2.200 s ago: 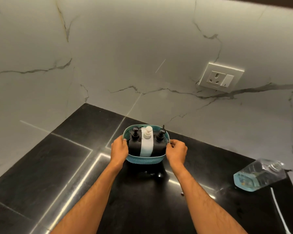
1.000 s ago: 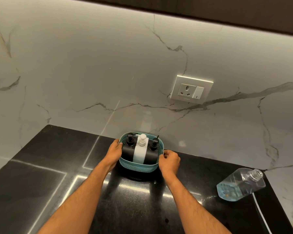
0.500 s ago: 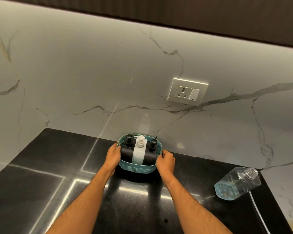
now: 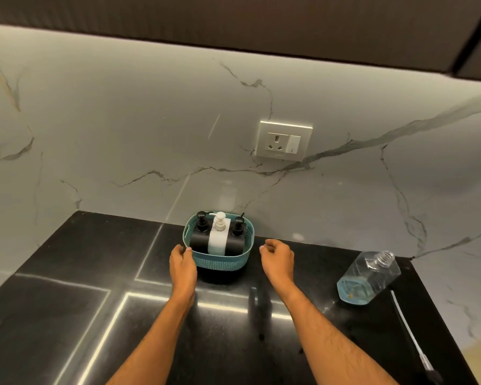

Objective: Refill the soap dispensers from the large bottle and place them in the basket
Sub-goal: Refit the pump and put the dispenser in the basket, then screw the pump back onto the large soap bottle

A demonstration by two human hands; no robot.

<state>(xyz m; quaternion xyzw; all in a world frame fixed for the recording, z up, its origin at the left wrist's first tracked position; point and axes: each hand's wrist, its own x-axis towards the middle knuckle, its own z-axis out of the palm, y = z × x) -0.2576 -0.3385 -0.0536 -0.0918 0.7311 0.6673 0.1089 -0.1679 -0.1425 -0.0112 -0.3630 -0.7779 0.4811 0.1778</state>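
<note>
A teal basket [image 4: 220,262] stands on the black counter close to the marble wall. Inside it are three pump dispensers: a black one [image 4: 200,238] on the left, a white one [image 4: 218,240] in the middle and a black one [image 4: 238,240] on the right. My left hand [image 4: 181,262] sits at the basket's left side, fingertips at its rim, fingers loosely bent. My right hand [image 4: 278,258] hovers a little to the right of the basket, apart from it, fingers loosely curled and holding nothing. The large clear bottle [image 4: 368,277] lies on its side at the right, uncapped, with a little blue liquid.
A wall socket [image 4: 283,140] is set in the marble backsplash above the basket. A thin white and black pump tube [image 4: 411,336] lies on the counter near its right edge. Dark cabinets hang overhead.
Both hands held the basket's sides before. My right hand has now let go and drawn away to the right; my left hand has loosened at the left rim.
</note>
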